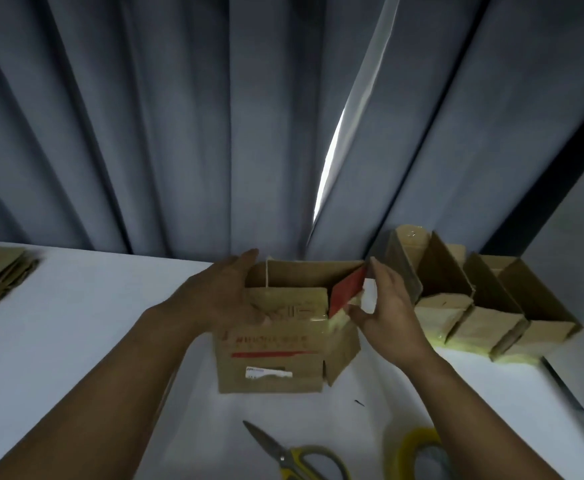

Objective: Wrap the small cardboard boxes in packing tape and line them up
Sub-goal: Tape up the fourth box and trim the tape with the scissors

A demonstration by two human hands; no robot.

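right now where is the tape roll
Head view: the tape roll lies on the table at lower right, just right of the scissors.

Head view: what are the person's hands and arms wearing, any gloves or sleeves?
Both grips are bare hands: neither the left grip nor the right grip shows a glove, ring or wristband that I can make out. The left forearm and right forearm are bare too, no sleeve in view down to the frame edge. Blur hides finer detail.

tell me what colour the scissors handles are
The scissors handles are yellow with grey grips, seen best in the head view.
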